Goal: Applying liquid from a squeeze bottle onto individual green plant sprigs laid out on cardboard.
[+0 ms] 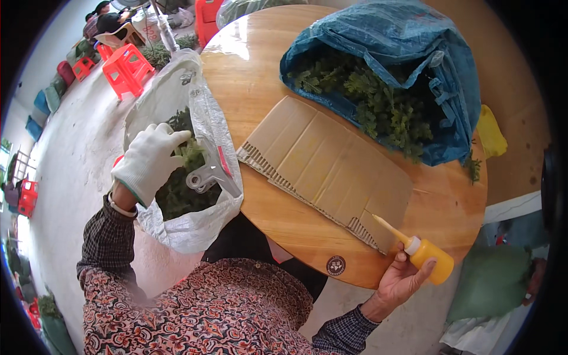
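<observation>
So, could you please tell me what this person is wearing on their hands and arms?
The left hand wears a white knitted glove with a pale band at the wrist. The right hand is bare. Both forearms show dark checked cuffs under a loose red and cream top with a paisley-like print.

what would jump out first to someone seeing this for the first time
Likely the blue bag spilling green sprigs at the far right of the round wooden table, with corrugated cardboard lying before it. Next, the white-gloved left hand in a clear bag of greenery, and the right hand holding an orange squeeze bottle.
</observation>
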